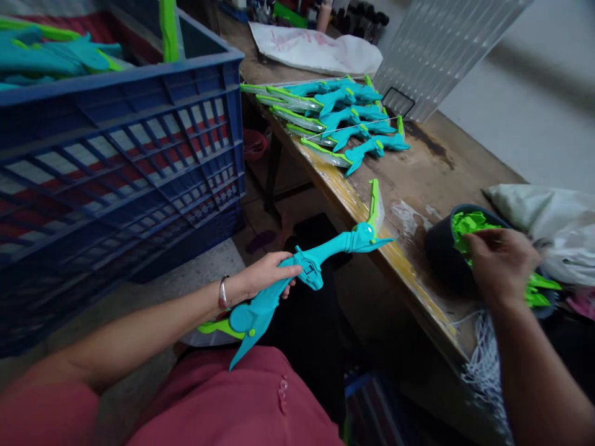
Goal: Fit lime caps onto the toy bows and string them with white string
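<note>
My left hand (pixel 267 275) is wrapped round the middle of a turquoise toy bow (pixel 332 248) with lime-green limb ends. The bow lies at a slant in front of my body, and a small rectangular recess shows on its grip beside my thumb. On the right, my right hand (pixel 502 263) is at the mouth of a dark bucket (pixel 439 254), its fingers pinched together at the small green plastic pieces (pixel 471 224) heaped inside. Whatever lies between those fingertips is hidden. Several similar toy bows (pixel 356 124) lie in a row on the wooden table (pixel 450 179).
A blue plastic crate (pixel 139 142) holding more turquoise and green parts (pixel 51 56) stands at the left. White strings (pixel 486 356) hang off the table edge below the bucket. White sacks (pixel 553 217) lie behind it, and a ribbed clear panel (pixel 446 49) leans at the back.
</note>
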Demonstrator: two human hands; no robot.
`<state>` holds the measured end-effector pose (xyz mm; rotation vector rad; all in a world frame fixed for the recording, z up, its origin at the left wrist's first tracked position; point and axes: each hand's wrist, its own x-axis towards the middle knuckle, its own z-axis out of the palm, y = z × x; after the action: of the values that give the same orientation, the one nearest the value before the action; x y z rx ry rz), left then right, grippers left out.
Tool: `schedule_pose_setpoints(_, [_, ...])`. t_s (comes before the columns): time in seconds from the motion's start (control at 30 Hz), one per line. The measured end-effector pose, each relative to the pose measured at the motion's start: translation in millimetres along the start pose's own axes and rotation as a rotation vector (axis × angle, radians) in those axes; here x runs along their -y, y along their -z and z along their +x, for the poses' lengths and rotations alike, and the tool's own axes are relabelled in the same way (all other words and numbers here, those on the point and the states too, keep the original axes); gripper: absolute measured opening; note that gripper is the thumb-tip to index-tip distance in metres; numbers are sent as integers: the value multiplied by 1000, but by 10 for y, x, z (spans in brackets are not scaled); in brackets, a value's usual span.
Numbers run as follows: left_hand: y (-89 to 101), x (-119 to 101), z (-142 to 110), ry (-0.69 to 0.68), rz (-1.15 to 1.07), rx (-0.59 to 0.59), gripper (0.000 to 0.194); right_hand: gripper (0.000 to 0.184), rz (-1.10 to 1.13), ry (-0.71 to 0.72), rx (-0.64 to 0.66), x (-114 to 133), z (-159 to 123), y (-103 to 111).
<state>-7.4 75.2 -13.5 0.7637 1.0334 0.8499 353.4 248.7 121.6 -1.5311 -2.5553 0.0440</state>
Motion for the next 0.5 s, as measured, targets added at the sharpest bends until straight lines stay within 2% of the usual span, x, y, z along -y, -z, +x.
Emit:
schedule_pose_setpoints(0.07, [-23,41,15,-26,50,-12,32,19,-14,57,-16,316,-132,-144])
schedule_pose_setpoints(0.13, [-67,85,44,-47,80,-35,32,15,-26,116,-19,706,-289,-386])
schedule_pose_setpoints(0.23, [-138,162,95,-57,66,-66,38,11,-96,324,-81,1372,-486,-835])
schedule_pose_setpoints(0.3, [-159,215,121,-56,4,-70,43,17,-164,463,-128,1747,-559,-1090])
schedule_pose_setpoints(0.4, [-145,282,130,-27,-114,-70,50,20,-148,541,-207,2039,-605,-1304])
schedule_pose_setpoints(0.5, [-118,325,112,4,-174,-80,53,12,21,516,-274,2062,-647,-1361])
